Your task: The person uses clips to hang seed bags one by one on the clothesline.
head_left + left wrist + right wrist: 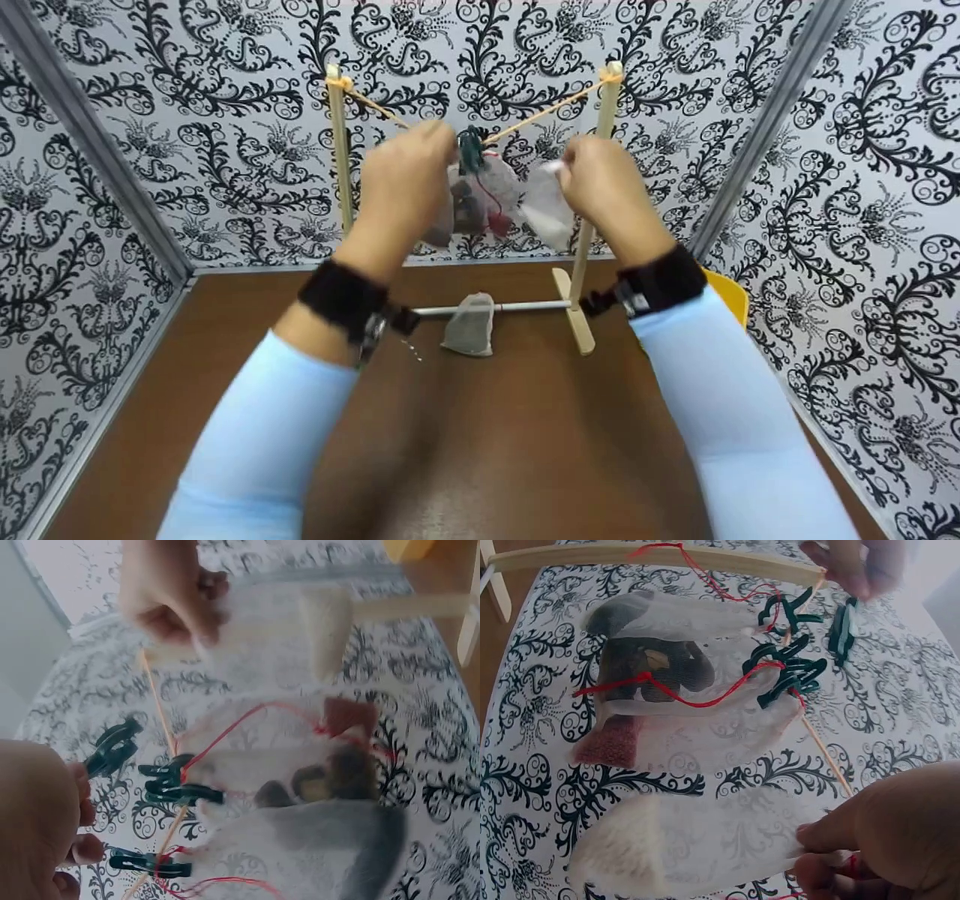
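Note:
Between the fingers of my left hand point(405, 187) is a green clothespin point(112, 750), held off the string in the left wrist view. My right hand point(609, 187) pinches the top of a sheer drawstring bag point(705, 844) with pale, cream-coloured contents in its bottom. Between the hands, several sheer bags hang from an orange string point(551, 114) by green clothespins point(787, 675). One hanging bag has dark lumps point(667, 667) inside, another reddish contents point(607, 744), another greyish dark contents point(375, 847). Red drawstrings dangle from them.
Two wooden posts point(607, 112) carry the string, with a white rod point(532, 305) low between them. On the brown table point(480, 450) lies another sheer bag point(471, 330), against the rod. Behind my right forearm, part of a yellow container point(731, 294) shows. Patterned walls enclose the table.

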Demonstrator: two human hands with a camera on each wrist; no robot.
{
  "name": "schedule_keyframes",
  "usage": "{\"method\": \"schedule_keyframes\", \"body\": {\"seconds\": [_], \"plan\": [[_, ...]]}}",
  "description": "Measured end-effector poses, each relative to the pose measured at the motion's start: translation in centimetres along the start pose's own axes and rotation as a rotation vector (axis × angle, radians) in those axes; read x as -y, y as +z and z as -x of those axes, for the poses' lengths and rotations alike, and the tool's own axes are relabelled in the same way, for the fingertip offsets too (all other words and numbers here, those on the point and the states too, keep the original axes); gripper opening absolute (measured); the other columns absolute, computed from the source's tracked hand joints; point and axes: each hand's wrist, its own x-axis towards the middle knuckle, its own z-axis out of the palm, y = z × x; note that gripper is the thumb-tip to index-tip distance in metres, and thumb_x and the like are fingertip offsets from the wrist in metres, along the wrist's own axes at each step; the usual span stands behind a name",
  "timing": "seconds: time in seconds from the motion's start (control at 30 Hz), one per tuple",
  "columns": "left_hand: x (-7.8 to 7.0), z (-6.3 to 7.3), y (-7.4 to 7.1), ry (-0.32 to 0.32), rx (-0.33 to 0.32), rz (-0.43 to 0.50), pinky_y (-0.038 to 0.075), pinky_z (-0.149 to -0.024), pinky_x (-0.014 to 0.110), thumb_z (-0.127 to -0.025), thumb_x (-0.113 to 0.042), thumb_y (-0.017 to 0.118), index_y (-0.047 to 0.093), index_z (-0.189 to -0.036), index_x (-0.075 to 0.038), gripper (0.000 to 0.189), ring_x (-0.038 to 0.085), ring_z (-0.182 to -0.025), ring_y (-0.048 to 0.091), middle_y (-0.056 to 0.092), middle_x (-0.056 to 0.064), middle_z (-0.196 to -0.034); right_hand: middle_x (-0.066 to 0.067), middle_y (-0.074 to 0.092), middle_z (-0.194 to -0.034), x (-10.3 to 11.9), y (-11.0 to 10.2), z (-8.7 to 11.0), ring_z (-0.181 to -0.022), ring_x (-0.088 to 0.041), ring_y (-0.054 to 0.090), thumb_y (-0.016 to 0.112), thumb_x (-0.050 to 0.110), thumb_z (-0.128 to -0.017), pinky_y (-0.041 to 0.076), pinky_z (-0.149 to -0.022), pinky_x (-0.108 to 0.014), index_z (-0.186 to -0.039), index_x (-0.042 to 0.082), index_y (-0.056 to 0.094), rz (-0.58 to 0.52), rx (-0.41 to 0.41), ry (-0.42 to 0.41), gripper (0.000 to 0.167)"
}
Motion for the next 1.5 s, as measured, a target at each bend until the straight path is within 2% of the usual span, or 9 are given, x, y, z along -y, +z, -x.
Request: {"method": "schedule_keyframes", "body": {"seconds": [0.13,0.3,0.47,0.63,0.9,1.13,1.23,1.4,1.5], "plan": [[-0.3,-3.4,-0.2,-0.055,0.096,-0.039,0.057,-0.066,0.033,-0.118,-0.016,0.059,0.076,-0.116,-0.009,0.018,0.023,-0.082,0.072,0.081,0.003,-0.111,-0.017,0.079,-0.132,1.6,0.1,-1.5,-0.106,-0.030,0.077,0.061,0.014,-0.116,0.068,-0.090,-0.035,-0.138,0.003,0.072,0.030,-0.059,-0.064,0.027],[-0.9,-5.4,1.4,-0.053,0.103,-0.037,0.064,-0.075,0.033,-0.116,-0.010,0.060,0.079,-0.114,-0.010,0.019,0.025,-0.091,0.077,0.083,0.005,-0.110,-0.012,0.081,-0.128,2.6,1.2,-2.6,-0.109,-0.027,0.077,0.065,0.012,-0.114,0.065,-0.098,-0.035,-0.130,0.005,0.075,0.048,-0.139,-0.200,0.021],[-0.9,-5.3,3.1,-0.033,0.099,-0.053,0.067,-0.082,0.041,-0.115,-0.011,0.061,0.080,-0.114,-0.010,0.020,0.030,-0.106,0.075,0.083,0.006,-0.115,-0.009,0.083,-0.126,3.3,2.5,-3.0,-0.111,-0.028,0.079,0.069,0.019,-0.113,0.066,-0.098,-0.038,-0.125,0.011,0.078,0.109,-0.188,-0.304,0.017],[-0.9,-5.0,3.5,-0.024,0.110,-0.051,0.065,-0.083,0.040,-0.112,-0.005,0.062,0.081,-0.111,-0.007,0.019,0.030,-0.111,0.068,0.082,0.008,-0.113,-0.005,0.084,-0.121,3.4,3.1,-3.2,-0.106,-0.025,0.078,0.071,0.029,-0.113,0.065,-0.094,-0.036,-0.122,0.014,0.079,0.111,-0.207,-0.327,0.019],[-1.1,-5.3,2.5,-0.045,0.326,-0.189,0.068,-0.094,0.039,-0.107,-0.003,0.065,0.075,-0.126,-0.002,0.021,0.030,-0.126,0.059,0.070,0.014,-0.129,-0.008,0.084,-0.126,3.1,3.6,-3.5,-0.110,-0.029,0.079,0.072,0.026,-0.113,0.066,-0.096,-0.042,-0.125,0.015,0.081,0.080,-0.202,-0.329,0.019],[-1.4,-5.2,1.5,-0.030,0.453,-0.205,0.063,-0.106,0.042,-0.110,-0.016,0.070,0.072,-0.134,-0.003,0.028,0.031,-0.132,0.056,0.065,0.014,-0.139,-0.005,0.083,-0.121,3.0,3.5,-3.3,-0.104,-0.026,0.076,0.071,0.034,-0.113,0.063,-0.089,-0.040,-0.125,0.018,0.080,0.082,-0.182,-0.298,0.021],[-1.6,-4.4,1.3,-0.010,0.393,-0.140,0.063,-0.102,0.040,-0.112,-0.027,0.071,0.073,-0.134,-0.007,0.030,0.028,-0.125,0.057,0.065,0.011,-0.133,-0.004,0.083,-0.121,2.8,3.7,-3.3,-0.103,-0.026,0.075,0.070,0.036,-0.114,0.062,-0.090,-0.040,-0.127,0.020,0.079,0.087,-0.175,-0.289,0.023],[-1.8,-0.8,2.3,0.052,0.066,0.146,0.062,-0.083,0.036,-0.110,-0.029,0.075,0.079,-0.127,-0.008,0.027,0.025,-0.101,0.064,0.069,0.007,-0.111,-0.004,0.083,-0.121,2.2,4.4,-3.4,-0.102,-0.026,0.076,0.070,0.034,-0.114,0.063,-0.092,-0.040,-0.128,0.017,0.078,0.089,-0.187,-0.298,0.024],[-1.3,2.2,3.6,0.072,-0.084,0.263,0.067,-0.083,0.041,-0.110,-0.024,0.075,0.081,-0.120,-0.006,0.022,0.030,-0.099,0.073,0.077,0.012,-0.111,-0.006,0.081,-0.119,1.7,4.7,-3.3,-0.101,-0.026,0.074,0.070,0.033,-0.114,0.063,-0.091,-0.040,-0.125,0.013,0.078,0.083,-0.226,-0.331,0.024]]}}
